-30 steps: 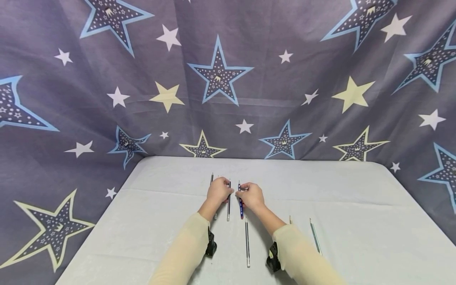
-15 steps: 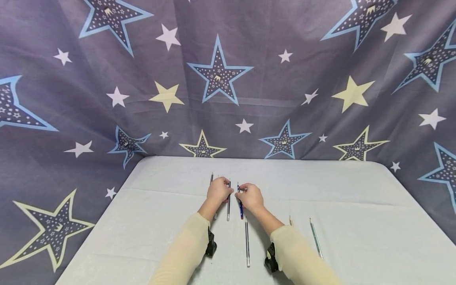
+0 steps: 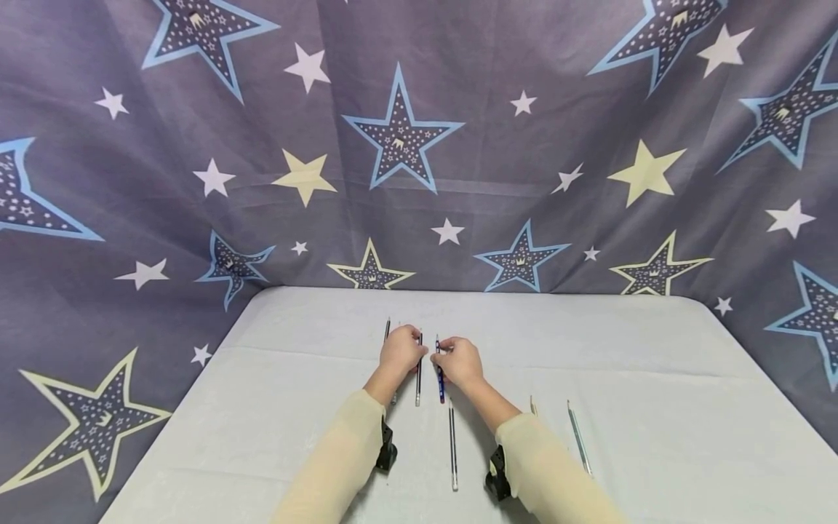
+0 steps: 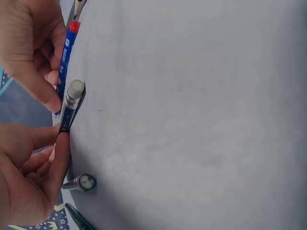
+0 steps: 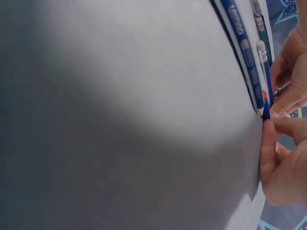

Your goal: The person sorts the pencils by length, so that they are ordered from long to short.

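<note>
A starry curtain (image 3: 484,182) behind a pale table (image 3: 622,331).
The curtain is greyish purple, hangs in soft folds behind the table and shows along both sides of it; its print mixes small white stars (image 3: 448,231), plain yellow stars (image 3: 305,177) and big dark stars filled with white dots, some edged in light blue (image 3: 402,142), others in yellow (image 3: 98,418), many with a little crown in the middle. Along the table's far edge, the lower points of two yellow-edged stars are hidden. The tabletop is whitish grey, with rounded far corners and faint crease lines running across it.
</note>
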`<state>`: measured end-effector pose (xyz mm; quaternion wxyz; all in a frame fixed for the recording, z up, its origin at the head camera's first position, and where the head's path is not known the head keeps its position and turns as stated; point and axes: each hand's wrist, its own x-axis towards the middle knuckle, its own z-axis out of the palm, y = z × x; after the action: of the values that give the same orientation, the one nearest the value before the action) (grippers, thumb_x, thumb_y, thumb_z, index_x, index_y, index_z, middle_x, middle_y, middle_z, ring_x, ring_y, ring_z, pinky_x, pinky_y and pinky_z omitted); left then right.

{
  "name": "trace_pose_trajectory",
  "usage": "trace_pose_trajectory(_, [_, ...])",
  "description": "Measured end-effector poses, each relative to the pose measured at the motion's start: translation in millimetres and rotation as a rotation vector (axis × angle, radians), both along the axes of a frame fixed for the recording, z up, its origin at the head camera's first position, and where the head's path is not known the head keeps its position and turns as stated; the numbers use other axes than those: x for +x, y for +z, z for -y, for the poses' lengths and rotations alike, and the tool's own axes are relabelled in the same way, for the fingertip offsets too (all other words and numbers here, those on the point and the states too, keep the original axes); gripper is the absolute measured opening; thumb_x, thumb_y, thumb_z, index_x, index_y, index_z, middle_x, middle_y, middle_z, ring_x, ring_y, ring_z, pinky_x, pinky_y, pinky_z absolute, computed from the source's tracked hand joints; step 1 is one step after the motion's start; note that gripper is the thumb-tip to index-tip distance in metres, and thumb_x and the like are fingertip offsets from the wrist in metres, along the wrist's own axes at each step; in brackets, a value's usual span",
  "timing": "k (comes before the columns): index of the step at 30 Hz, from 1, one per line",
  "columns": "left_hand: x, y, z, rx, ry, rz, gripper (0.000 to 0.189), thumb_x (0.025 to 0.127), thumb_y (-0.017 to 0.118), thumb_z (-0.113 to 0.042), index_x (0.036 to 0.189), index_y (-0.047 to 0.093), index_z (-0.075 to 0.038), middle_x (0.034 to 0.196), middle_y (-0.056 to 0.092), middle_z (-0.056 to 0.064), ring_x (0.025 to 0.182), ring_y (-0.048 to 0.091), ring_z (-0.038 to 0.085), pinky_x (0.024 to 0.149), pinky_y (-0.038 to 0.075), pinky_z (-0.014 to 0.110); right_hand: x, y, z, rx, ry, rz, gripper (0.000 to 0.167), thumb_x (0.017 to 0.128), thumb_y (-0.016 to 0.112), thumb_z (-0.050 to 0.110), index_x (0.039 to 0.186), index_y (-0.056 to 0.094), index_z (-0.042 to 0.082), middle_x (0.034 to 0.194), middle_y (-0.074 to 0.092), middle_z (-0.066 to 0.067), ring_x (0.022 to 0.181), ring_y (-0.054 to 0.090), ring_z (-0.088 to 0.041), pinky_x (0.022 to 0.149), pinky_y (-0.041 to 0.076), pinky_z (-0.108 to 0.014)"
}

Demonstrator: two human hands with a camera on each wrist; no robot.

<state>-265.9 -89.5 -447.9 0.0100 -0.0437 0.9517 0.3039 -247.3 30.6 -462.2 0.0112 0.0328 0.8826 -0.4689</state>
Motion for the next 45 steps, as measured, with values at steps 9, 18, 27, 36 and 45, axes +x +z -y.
trace_pose_trajectory(9, [-0.3,2.2,-0.4,-0.035,-0.027,-0.022,0.034,0.081,0.071,-0.018,0.11,0.064,-0.002,0.101,0.069,0.012,0.07,0.062,0.018,0.076,0.054,0.034,-5.0,1.4,-6,-0.088,0.02,0.038,0.029,0.08,0.071,0.013,0.105,0.063,0.001,0.077,0.067,-0.01,0.041,0.051,-0.007,0.04,0.053,-0.024])
trace_pose_trajectory(18, [3.7,10.2,-1.0,-0.032,-0.019,-0.036,0.034,0.083,0.069,-0.022,0.111,0.064,-0.004,0.105,0.068,0.013,0.086,0.064,0.025,0.083,0.054,0.038,-2.9,13.6,-23,-0.103,0.021,0.033,0.028,0.084,0.066,0.014,0.108,0.064,0.0,0.078,0.067,-0.014,0.047,0.056,-0.012,0.045,0.056,-0.028])
trace_pose_trajectory(27, [11.7,14.7,-2.7,0.044,-0.048,-0.064,0.035,0.083,0.069,-0.026,0.11,0.063,-0.004,0.09,0.068,0.009,0.078,0.063,0.021,0.07,0.054,0.035,1.1,23.5,-36,-0.126,0.062,0.052,0.032,0.084,0.067,0.015,0.112,0.062,-0.002,0.08,0.064,-0.011,0.056,0.063,-0.019,0.053,0.059,-0.032])
trace_pose_trajectory(36, [22.8,21.0,-5.6,0.155,-0.076,-0.065,0.033,0.083,0.068,-0.029,0.108,0.065,-0.007,0.091,0.067,0.008,0.076,0.06,0.02,0.067,0.052,0.031,10.1,33.0,-55,-0.073,0.078,0.035,0.031,0.084,0.068,0.017,0.11,0.063,0.001,0.078,0.063,-0.01,0.06,0.064,-0.028,0.053,0.058,-0.034])
trace_pose_trajectory(45, [39.2,25.8,-7.8,0.218,-0.169,-0.05,0.032,0.083,0.069,-0.026,0.106,0.064,-0.004,0.086,0.064,0.008,0.068,0.055,0.015,0.057,0.046,0.024,24.9,38.2,-70,-0.039,0.126,0.035,0.03,0.085,0.067,0.016,0.11,0.062,0.0,0.082,0.061,-0.011,0.066,0.062,-0.027,0.055,0.058,-0.036])
